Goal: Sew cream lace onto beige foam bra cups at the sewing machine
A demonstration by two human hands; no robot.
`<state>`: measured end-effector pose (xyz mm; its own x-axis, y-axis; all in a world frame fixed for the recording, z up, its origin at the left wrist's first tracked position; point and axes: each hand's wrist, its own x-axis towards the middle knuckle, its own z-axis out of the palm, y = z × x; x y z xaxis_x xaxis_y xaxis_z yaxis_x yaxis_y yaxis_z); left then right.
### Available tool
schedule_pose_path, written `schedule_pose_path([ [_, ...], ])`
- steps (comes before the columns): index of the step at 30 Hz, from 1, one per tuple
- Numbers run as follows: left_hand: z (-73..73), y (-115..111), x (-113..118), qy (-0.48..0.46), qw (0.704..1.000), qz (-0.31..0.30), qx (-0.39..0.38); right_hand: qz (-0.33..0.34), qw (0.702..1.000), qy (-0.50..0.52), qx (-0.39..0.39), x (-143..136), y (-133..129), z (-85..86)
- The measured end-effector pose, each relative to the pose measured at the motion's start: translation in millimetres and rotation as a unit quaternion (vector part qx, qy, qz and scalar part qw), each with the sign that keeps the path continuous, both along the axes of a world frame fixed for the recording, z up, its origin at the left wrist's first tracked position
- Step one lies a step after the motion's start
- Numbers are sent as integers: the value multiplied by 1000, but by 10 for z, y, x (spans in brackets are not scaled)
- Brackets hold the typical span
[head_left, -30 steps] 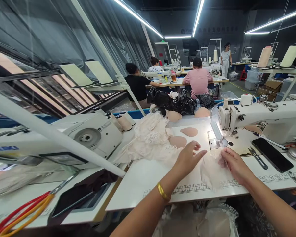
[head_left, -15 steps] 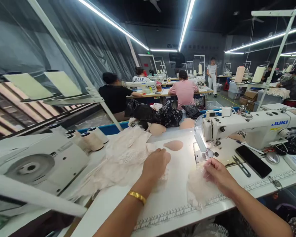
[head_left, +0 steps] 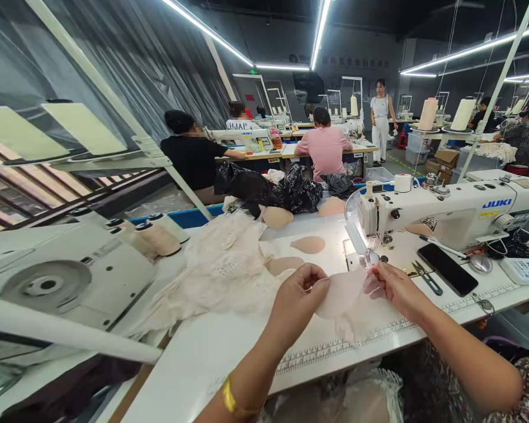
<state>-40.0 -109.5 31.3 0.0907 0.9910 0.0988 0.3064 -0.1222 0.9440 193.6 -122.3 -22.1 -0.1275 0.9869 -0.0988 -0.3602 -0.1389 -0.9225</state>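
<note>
A piece of sheer pale pink fabric is stretched between my two hands, just in front of the sewing machine's needle area. My left hand pinches its left edge between thumb and fingers. At the upper right edge, close to the presser foot, my right hand grips the same fabric. Beyond my left hand lie a beige teardrop-shaped pad and a second pad, partly covered. A heap of cream lace fabric spreads to the left.
The white JUKI sewing machine stands at the right. Thread snips and a black phone lie beside it. Black plastic bags sit behind the table, thread cones at left. Several people work farther back.
My left hand has moved from the pads by the lace heap rightward to the sheer fabric and now pinches it. My right hand stays by the needle; the view has shifted slightly.
</note>
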Motion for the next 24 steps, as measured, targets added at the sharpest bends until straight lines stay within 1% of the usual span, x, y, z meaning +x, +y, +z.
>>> schedule_pose_path([
  [2,-19,-22,68,25,1000,-13,5,8,1000,-21,20,-4,-7,21],
  [5,-31,-9,113,80,996,-41,9,11,993,-90,72,-37,-15,29],
  [7,-12,7,127,116,990,-67,41,16,987,-126,102,-71,-30,43],
  [8,10,15,134,125,986,-92,65,24,983,-140,112,-89,-46,62],
  [10,75,30,146,125,972,-176,97,51,974,-178,132,-115,-98,134],
  [11,111,42,151,118,961,-232,95,65,967,-201,145,-120,-131,187],
  [13,176,76,151,107,933,-336,63,81,947,-256,178,-110,-194,313],
  [14,197,100,146,107,922,-368,49,78,935,-286,198,-98,-218,380],
  [15,210,125,136,111,915,-384,44,65,921,-315,220,-83,-234,442],
  [16,214,152,123,119,914,-385,46,45,906,-343,244,-69,-243,497],
  [18,201,204,87,153,920,-351,78,-10,868,-389,307,-58,-237,566],
  [19,186,229,65,178,923,-323,115,-40,846,-404,346,-64,-224,576],
  [20,165,253,40,206,919,-291,168,-68,822,-414,385,-79,-204,567],
  [21,139,276,14,237,907,-257,234,-91,800,-421,418,-99,-177,538],
  [22,106,297,-14,271,885,-224,305,-107,779,-428,445,-119,-143,492],
  [24,19,326,-70,346,822,-169,421,-110,748,-454,472,-145,-55,353],
])
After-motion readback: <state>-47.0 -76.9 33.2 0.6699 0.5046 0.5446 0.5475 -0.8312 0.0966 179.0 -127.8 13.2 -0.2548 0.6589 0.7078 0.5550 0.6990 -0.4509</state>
